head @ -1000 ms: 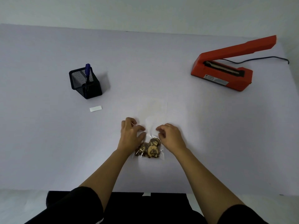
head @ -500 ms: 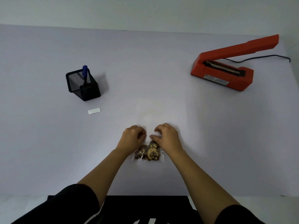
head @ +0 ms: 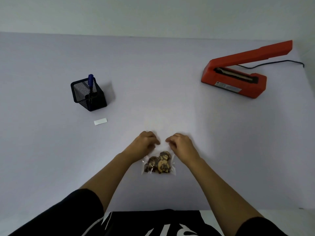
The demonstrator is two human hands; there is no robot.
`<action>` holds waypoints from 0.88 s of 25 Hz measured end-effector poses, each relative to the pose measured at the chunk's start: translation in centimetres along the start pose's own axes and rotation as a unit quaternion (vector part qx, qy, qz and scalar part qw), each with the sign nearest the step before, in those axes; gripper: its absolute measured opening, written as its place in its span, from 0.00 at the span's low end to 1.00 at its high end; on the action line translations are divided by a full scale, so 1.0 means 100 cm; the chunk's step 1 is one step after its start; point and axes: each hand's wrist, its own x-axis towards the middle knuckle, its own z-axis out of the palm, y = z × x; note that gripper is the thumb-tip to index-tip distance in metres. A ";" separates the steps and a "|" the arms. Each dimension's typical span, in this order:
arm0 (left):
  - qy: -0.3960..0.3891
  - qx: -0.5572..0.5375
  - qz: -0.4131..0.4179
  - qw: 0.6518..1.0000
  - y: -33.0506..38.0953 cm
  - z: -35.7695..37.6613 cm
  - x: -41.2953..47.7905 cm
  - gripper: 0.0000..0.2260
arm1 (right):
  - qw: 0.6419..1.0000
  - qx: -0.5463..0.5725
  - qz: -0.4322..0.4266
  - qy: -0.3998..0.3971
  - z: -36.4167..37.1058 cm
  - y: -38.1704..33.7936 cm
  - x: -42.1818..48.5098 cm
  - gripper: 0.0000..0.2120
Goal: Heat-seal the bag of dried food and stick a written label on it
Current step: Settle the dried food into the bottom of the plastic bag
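Observation:
A clear plastic bag (head: 158, 165) with brown dried food slices lies flat on the table in front of me, its empty upper part stretching away from me. My left hand (head: 144, 143) and my right hand (head: 180, 144) sit side by side on the bag just above the food, fingers curled and pinching the plastic. A small white label (head: 100, 121) lies to the left. The red heat sealer (head: 238, 77) stands at the far right with its arm raised. A blue pen (head: 90, 82) stands in a black mesh holder (head: 88, 96).
The sealer's black cord (head: 281, 63) runs off toward the right edge of the pale table (head: 51, 159). The table's near edge lies just before my lap.
My hands have drawn slightly apart and shifted a little up the bag, uncovering more of the food. The bag stays in the same place.

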 end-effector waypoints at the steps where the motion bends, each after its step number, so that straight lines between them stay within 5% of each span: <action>1: -0.013 0.001 0.007 1.000 -0.003 -0.004 0.003 0.10 | 1.000 0.001 -0.002 -0.003 0.000 0.000 0.001 0.12; 9: 0.010 0.035 0.027 0.999 -0.022 -0.008 0.009 0.15 | 1.000 -0.003 0.017 0.012 -0.001 0.000 0.010 0.12; 22: -0.094 0.061 -0.055 0.992 -0.028 -0.041 0.041 0.45 | 0.985 -0.133 0.031 -0.107 -0.030 -0.015 0.055 0.45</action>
